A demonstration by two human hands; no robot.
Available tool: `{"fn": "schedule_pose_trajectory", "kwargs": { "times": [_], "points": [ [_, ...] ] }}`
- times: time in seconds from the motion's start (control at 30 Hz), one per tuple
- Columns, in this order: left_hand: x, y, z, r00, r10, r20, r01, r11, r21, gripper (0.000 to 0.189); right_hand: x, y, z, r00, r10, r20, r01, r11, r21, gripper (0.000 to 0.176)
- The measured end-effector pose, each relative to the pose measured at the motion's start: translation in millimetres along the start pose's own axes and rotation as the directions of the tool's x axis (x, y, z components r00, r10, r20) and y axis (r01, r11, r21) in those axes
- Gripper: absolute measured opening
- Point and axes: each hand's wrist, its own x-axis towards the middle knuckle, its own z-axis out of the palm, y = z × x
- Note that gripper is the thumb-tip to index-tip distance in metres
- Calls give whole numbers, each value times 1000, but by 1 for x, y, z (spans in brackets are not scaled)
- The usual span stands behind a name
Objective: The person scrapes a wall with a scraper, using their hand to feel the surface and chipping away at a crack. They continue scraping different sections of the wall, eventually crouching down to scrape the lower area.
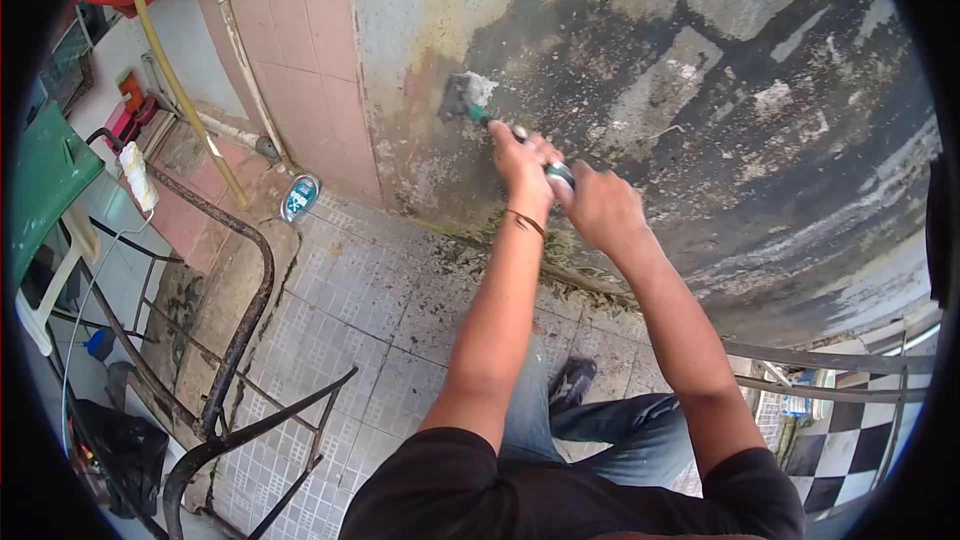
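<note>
Both my hands are wrapped round the dark green handle of a scraper (480, 115). My left hand (524, 165) is closed on the part nearer the blade, and my right hand (602, 204) grips the rear end. The flat blade lies against a stained wall (640, 80), beside a pale patch, though the exact contact is hard to make out. Dark grime, moss and flaking paint cover much of this wall. Crumbs of debris lie along its foot on the tiled floor (370, 285).
A rusty metal frame (265, 280) stands at left, with a paint roller (137, 178) near it. By the pink tiles (310, 80) sits a round labelled lid or can (299, 198). A yellow hose (172, 70) hangs down. Metal rails (820, 355) run at lower right.
</note>
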Motion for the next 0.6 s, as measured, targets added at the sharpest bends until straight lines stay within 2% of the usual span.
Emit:
{"fn": "schedule_pose_trajectory", "kwargs": {
  "times": [0.1,0.17,0.2,0.23,0.27,0.3,0.33,0.37,0.4,0.47,0.5,0.53,0.57,0.6],
  "points": [
    [-41,-42,-10,987,-155,-40,156,987,28,49,-54,40,17,996,54,72,-62,991,114,41],
    [-46,-46,-27,982,-189,17,187,978,96,49,-73,56,24,982,-22,188,-76,863,500,39],
    [-46,-39,-30,977,-210,24,207,975,84,48,-68,49,26,980,-42,195,-64,861,505,39],
    [-45,-25,-26,974,-222,-48,226,968,108,50,-59,34,28,985,-80,153,-20,826,563,38],
    [-32,-2,-26,980,-194,-39,196,977,87,51,-47,18,30,988,-116,104,27,786,618,38],
    [-16,26,-29,986,-161,-36,163,985,62,52,-30,-3,34,989,-144,44,90,801,592,37],
    [7,57,-38,992,-129,-16,130,991,42,53,-10,-28,30,984,-172,49,116,824,554,36],
    [29,82,-43,995,-94,14,94,995,24,53,17,-39,47,963,-265,-56,252,802,541,36],
    [34,89,-41,997,-76,9,76,997,30,53,32,-51,43,969,-247,-22,227,845,485,35],
    [40,100,-44,999,-23,27,22,998,66,53,27,-61,41,972,-233,13,204,875,438,35],
    [20,91,-34,989,-145,-33,145,989,-12,53,8,-53,37,977,-211,-22,197,863,466,36],
    [5,78,-34,984,-176,-29,177,983,37,53,-5,-48,37,982,-185,-45,183,851,492,37],
    [-2,66,-35,979,-204,-24,205,976,75,54,-5,-47,40,980,-195,-41,190,854,484,37],
    [0,63,-37,988,-145,-50,150,982,116,53,-1,-48,43,976,-206,-77,217,849,482,36]
  ]
}}
